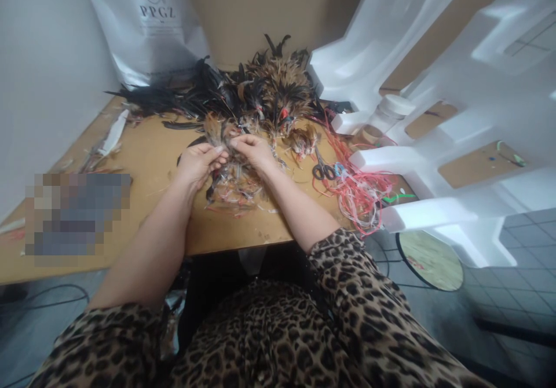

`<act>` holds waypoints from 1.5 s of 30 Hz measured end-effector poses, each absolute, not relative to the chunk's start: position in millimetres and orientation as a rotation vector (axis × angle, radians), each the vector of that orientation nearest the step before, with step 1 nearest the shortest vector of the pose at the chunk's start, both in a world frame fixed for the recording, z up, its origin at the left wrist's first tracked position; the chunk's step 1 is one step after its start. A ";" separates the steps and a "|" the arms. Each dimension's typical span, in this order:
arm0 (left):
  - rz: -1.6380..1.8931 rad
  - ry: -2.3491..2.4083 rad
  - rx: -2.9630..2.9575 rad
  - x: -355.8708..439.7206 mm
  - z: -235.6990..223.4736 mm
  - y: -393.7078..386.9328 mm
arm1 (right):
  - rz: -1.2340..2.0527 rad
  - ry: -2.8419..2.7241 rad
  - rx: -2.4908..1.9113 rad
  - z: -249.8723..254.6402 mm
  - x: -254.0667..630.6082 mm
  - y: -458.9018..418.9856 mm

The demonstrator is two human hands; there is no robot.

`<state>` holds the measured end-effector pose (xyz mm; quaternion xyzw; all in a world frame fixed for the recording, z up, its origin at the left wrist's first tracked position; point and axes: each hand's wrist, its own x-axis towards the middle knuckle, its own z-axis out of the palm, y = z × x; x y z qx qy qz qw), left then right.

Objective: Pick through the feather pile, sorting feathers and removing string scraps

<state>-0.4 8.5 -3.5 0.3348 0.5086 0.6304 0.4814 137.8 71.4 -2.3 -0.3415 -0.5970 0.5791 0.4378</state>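
My left hand (203, 162) pinches the base of some brown feathers (212, 128), which fan upward from the thumb and fingertips. Close beside it, my right hand (252, 149) has thumb and forefinger pressed together at the same feathers; the exact grip is too small to make out. Under and in front of the hands lies a loose heap of feather bits and coloured threads (237, 191). Beyond them is a large pile of brown and black feathers (278, 84). A small feather bundle (304, 142) rests to the right of my right hand.
Black-handled scissors (324, 171) lie on the wooden table (174, 226) beside tangled pink and white string (365, 194). White foam packing pieces (417, 159) crowd the right side. A white plastic bag (152, 40) stands at the back left. A round stool (430, 260) is below the table.
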 end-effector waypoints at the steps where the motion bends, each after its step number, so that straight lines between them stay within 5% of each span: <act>1: 1.557 1.226 0.797 -2.3 -3.8 9.4 | 1.338 -1.553 -0.858 -5.0 140.1 76.2; 10: 1.654 1.138 0.673 -9.8 -7.2 14.3 | 0.574 -2.182 -1.092 -10.4 150.1 78.4; 18: 1.637 1.126 0.652 -8.4 -5.8 13.7 | 0.242 -2.418 -1.293 -3.9 141.8 66.6; 22: 1.644 1.115 0.647 -9.2 -5.3 13.5 | 0.425 -2.278 -1.257 -6.3 144.0 74.0; 31: 1.629 1.110 0.615 -9.9 -5.1 13.8 | 1.511 -1.550 -0.997 0.6 157.2 83.3; 45: 1.643 1.032 0.583 -11.6 -3.1 13.2 | 1.567 -1.387 -0.918 12.7 166.4 87.0</act>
